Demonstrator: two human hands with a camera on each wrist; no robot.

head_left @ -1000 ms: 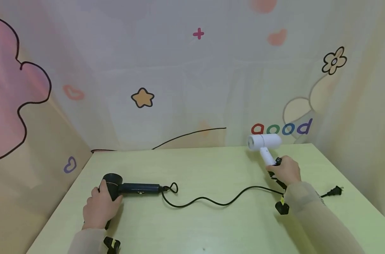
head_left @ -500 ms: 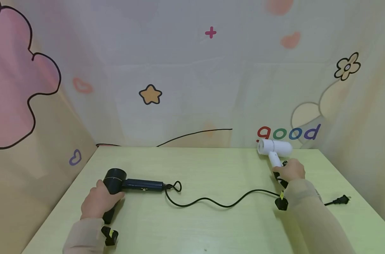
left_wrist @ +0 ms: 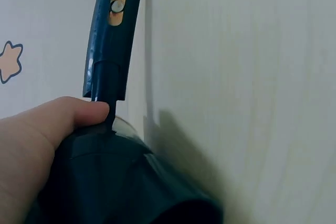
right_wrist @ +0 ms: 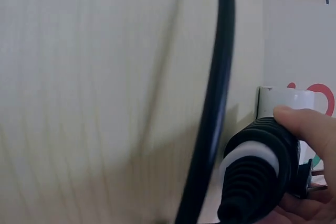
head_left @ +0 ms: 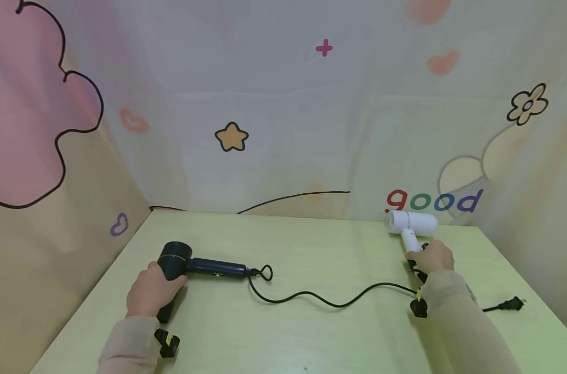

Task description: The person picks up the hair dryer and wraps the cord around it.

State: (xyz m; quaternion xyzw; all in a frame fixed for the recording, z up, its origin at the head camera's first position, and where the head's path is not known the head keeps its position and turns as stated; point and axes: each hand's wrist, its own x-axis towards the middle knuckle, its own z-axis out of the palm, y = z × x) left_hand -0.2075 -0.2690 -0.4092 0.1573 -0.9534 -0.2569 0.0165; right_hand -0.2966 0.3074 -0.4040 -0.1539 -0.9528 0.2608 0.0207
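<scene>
A dark blue hair dryer [head_left: 218, 267] is at the left of the table in the head view, its handle pointing right. My left hand [head_left: 149, 291] grips it round the barrel; in the left wrist view the thumb [left_wrist: 86, 113] presses near the joint of barrel and handle [left_wrist: 113, 40]. Toward the back right, a white hair dryer [head_left: 416, 223] is tilted up, barrel on top. My right hand [head_left: 435, 257] holds its handle low down. Close up, the right wrist view shows the thumb on a black ribbed handle end [right_wrist: 262, 150] and a plug's prongs [right_wrist: 317, 172] by the fingers.
A black cord [head_left: 311, 293] winds from the dark dryer across the table to beneath my right sleeve. Beyond the sleeve lies a black plug [head_left: 512, 304]. A printed curtain [head_left: 283, 104] hangs behind the pale table [head_left: 274, 343]. Small black devices [head_left: 168, 343] sit at both wrists.
The head view has turned slightly, shifting the scene. My right hand and the white hair dryer sit a little lower against the curtain lettering. Both hands keep their grip.
</scene>
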